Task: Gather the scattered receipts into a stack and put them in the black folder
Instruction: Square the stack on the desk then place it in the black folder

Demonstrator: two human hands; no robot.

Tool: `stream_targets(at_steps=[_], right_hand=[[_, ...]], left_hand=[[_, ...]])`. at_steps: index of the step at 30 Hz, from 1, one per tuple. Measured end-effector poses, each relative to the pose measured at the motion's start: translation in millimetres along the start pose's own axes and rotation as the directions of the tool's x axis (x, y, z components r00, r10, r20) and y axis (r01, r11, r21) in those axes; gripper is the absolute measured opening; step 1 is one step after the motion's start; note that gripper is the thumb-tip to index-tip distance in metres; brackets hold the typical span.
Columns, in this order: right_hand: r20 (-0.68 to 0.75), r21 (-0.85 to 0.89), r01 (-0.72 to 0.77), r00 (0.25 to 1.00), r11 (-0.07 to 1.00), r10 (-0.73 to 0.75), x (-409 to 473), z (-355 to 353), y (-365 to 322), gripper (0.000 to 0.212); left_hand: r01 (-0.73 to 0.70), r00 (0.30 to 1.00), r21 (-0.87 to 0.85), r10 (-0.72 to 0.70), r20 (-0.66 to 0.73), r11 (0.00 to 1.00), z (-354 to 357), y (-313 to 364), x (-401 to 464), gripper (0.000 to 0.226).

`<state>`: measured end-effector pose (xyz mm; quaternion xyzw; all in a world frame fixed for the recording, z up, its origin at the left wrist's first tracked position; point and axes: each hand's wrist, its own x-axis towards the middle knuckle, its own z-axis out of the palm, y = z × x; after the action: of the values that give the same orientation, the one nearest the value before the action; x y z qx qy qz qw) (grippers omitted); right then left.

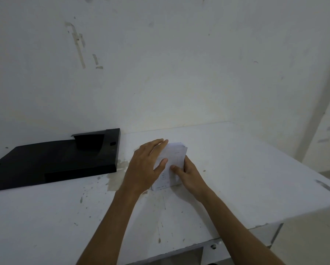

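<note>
Dim, flat, greyish light with no clear source; only soft, faint shadows. The whole picture is slightly soft and grainy, and wide-angle distortion bends the tabletop [236, 169] edges.

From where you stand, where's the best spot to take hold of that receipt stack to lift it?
Probably its two long side edges. The stack lies flat on the table, long axis running away from you, with the left hand and right hand already flanking it. Come in from both sides, thumbs on top, and pinch so the loose sheets stay aligned.
</note>
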<state>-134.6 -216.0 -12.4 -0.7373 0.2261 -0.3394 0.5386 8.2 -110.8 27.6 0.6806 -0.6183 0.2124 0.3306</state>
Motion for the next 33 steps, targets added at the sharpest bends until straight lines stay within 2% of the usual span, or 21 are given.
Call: stream_targets(at_steps=[4,6,7,9,11,14,16,19,21,27,31,33], right_hand=[[0.004,0.039,-0.017,1.000,0.999,0.017,-0.6,2.1,-2.7,0.039],[0.010,0.066,-0.022,1.000,0.998,0.021,1.0,4.3,-4.5,0.039],[0.018,0.091,-0.027,1.000,0.995,0.026,2.2,6.3,-7.0,0.039],[0.042,0.140,-0.028,0.999,0.990,0.023,6.2,11.9,-13.7,0.039],[0.072,0.133,-0.015,0.997,0.991,0.006,11.5,21.7,-22.8,0.039],[0.120,0.073,0.008,0.993,0.997,-0.017,22.4,47.2,-33.7,0.045],[0.133,0.069,0.013,0.991,0.998,-0.022,31.8,69.0,-39.8,0.047],[0.142,0.094,0.026,0.989,0.995,-0.039,50.1,99.8,-53.8,0.039],[0.125,0.110,0.044,0.991,0.993,-0.057,66.1,116.9,-63.2,0.038],[0.207,0.101,-0.002,0.978,0.995,-0.019,114.2,172.6,-82.5,0.040],[0.276,0.069,-0.045,0.961,0.997,0.024,147.5,202.5,-83.2,0.037],[0.257,0.039,-0.057,0.965,0.998,0.045,162.4,212.8,-78.2,0.036]], left_hand=[[0.014,1.000,-0.037,-0.015,-0.019,0.999,-2.1,2.3,-1.8,0.057],[0.083,0.994,-0.162,-0.094,-0.057,0.983,-1.1,2.7,-5.6,0.062],[0.176,0.976,-0.300,-0.205,-0.069,0.938,-2.0,2.8,-8.3,0.068],[0.375,0.893,-0.555,-0.451,0.001,0.743,-5.0,0.8,-15.2,0.074],[0.479,0.830,-0.630,-0.550,0.098,0.611,-5.5,-6.1,-22.4,0.054],[0.518,0.757,-0.694,-0.646,0.100,0.500,-11.6,-18.3,-27.0,0.030],[0.544,0.709,-0.690,-0.701,0.074,0.478,-23.5,-26.7,-24.6,0.032],[0.568,0.632,-0.689,-0.775,0.016,0.449,-47.0,-47.3,-22.5,0.034],[0.597,0.597,-0.688,-0.801,0.039,0.411,-62.1,-67.3,-21.1,0.035],[0.693,0.633,-0.587,-0.743,0.218,0.419,-100.0,-131.8,-4.2,0.037],[0.723,0.608,-0.556,-0.760,0.232,0.409,-113.2,-180.2,0.6,0.034],[0.738,0.590,-0.530,-0.780,0.207,0.418,-114.7,-203.9,1.0,0.035]])
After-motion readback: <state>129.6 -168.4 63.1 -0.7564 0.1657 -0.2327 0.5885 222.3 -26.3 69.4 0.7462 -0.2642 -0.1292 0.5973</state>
